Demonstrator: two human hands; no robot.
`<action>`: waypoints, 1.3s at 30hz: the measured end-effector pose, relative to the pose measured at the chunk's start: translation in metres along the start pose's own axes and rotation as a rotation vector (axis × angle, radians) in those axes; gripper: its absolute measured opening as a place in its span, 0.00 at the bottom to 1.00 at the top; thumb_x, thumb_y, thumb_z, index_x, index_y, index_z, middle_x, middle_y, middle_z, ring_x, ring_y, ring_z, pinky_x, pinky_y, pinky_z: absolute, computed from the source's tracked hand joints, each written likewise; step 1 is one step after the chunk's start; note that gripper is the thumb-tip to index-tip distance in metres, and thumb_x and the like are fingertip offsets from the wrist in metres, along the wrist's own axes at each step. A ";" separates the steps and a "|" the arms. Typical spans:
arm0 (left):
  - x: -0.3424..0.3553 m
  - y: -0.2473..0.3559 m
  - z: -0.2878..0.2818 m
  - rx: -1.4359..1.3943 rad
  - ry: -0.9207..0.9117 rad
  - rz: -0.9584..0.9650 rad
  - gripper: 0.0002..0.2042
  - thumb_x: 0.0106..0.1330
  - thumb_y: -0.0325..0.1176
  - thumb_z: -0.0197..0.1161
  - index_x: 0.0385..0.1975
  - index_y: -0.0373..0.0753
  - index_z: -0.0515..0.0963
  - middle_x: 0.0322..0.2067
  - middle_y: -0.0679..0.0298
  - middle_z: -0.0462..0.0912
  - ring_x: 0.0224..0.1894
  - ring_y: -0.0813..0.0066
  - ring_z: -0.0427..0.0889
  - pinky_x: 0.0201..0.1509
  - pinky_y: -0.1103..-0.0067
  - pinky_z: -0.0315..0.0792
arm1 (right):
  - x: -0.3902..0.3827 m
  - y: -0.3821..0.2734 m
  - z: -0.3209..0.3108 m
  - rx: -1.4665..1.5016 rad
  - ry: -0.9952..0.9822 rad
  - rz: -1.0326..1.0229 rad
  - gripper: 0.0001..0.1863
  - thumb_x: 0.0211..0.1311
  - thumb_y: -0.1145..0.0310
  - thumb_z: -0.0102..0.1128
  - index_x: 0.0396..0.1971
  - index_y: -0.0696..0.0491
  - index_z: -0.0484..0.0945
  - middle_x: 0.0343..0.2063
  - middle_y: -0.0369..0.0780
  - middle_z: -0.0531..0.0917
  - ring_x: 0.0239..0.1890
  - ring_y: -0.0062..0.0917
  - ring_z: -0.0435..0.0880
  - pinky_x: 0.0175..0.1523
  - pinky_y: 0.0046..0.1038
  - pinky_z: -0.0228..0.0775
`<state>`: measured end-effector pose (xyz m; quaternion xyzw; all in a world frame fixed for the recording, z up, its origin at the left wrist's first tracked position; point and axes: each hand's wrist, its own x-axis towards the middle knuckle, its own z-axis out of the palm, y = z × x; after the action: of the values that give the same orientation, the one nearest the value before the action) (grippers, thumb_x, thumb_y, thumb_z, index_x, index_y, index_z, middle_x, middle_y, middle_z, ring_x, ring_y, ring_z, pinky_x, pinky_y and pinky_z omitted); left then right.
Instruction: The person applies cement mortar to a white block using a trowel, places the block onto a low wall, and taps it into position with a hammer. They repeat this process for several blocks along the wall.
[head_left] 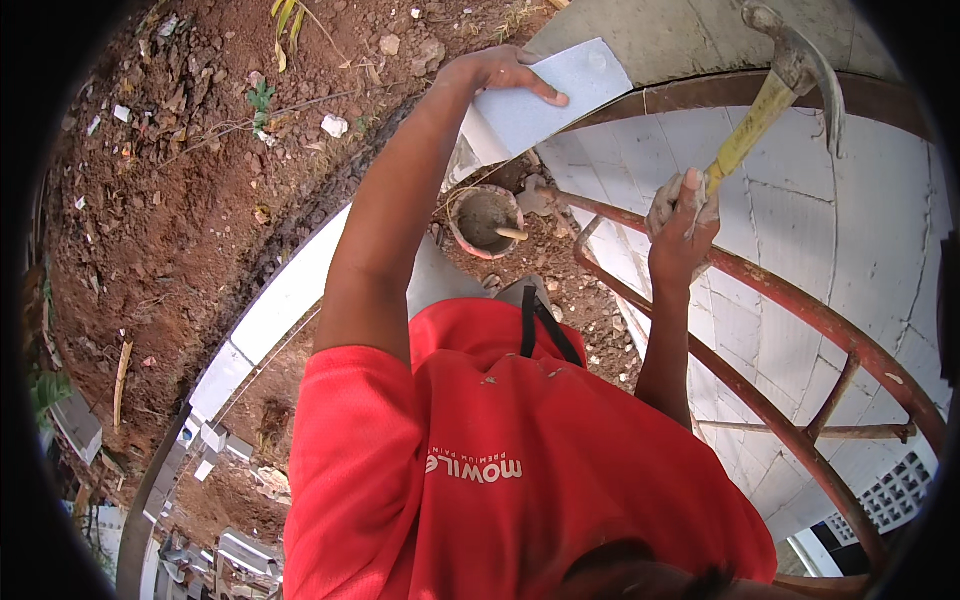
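Two hands are up at the wall: your left hand (500,70), near twelve o'clock, lies on the pale grey block (545,95), fingers flat along its upper edge and thumb across its face, a grip that pins the block to the top of the white block wall (800,230) and appears meant to stop it shifting. Your right hand (682,215), toward two o'clock, is closed in a fist around the yellow handle of the claw hammer (790,75), low on the shaft, so the steel head stands high and well apart from the block, which would give room for a swing. Rusty red scaffold tubes (790,300) cross between you and the wall. Below the block, near the centre, a mortar bucket (485,220) with a stick in it sits on the red soil, seemingly kept within reach.
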<state>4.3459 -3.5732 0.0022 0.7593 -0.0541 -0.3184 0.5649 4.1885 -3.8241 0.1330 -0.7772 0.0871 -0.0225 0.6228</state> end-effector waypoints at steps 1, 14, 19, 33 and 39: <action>0.003 0.006 -0.001 -0.015 -0.022 0.009 0.48 0.36 0.62 0.85 0.63 0.46 0.81 0.53 0.54 0.87 0.55 0.58 0.86 0.62 0.65 0.77 | 0.002 0.020 -0.008 0.032 0.008 -0.033 0.15 0.79 0.59 0.57 0.43 0.58 0.75 0.20 0.29 0.68 0.21 0.12 0.63 0.26 0.21 0.56; 0.007 0.006 -0.001 0.083 0.005 -0.011 0.45 0.38 0.59 0.84 0.62 0.48 0.82 0.52 0.55 0.87 0.52 0.61 0.87 0.60 0.67 0.79 | 0.005 0.050 -0.003 -0.630 -0.027 -0.018 0.19 0.80 0.55 0.53 0.43 0.60 0.77 0.21 0.33 0.71 0.24 0.18 0.69 0.31 0.29 0.64; 0.008 0.003 -0.008 -0.014 -0.019 -0.014 0.44 0.39 0.58 0.84 0.61 0.45 0.82 0.52 0.54 0.87 0.52 0.60 0.87 0.61 0.67 0.79 | 0.010 0.024 -0.005 -0.413 -0.023 0.320 0.17 0.79 0.58 0.54 0.42 0.60 0.77 0.20 0.33 0.71 0.24 0.19 0.68 0.32 0.31 0.65; 0.022 -0.013 0.001 0.055 0.010 0.000 0.46 0.39 0.58 0.85 0.62 0.44 0.81 0.50 0.54 0.88 0.49 0.60 0.89 0.59 0.67 0.81 | -0.012 0.048 0.008 -0.174 0.005 0.054 0.24 0.77 0.46 0.56 0.30 0.52 0.72 0.17 0.28 0.69 0.17 0.12 0.63 0.22 0.23 0.55; 0.018 -0.006 -0.006 0.037 0.045 0.004 0.45 0.39 0.57 0.84 0.60 0.43 0.82 0.50 0.54 0.88 0.46 0.60 0.90 0.56 0.68 0.84 | -0.009 0.063 -0.001 -0.482 -0.073 0.184 0.20 0.79 0.54 0.55 0.38 0.59 0.76 0.17 0.34 0.70 0.20 0.18 0.65 0.26 0.28 0.58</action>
<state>4.3620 -3.5743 -0.0100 0.7766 -0.0489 -0.2988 0.5525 4.1722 -3.8373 0.0726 -0.8922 0.1378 0.0838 0.4218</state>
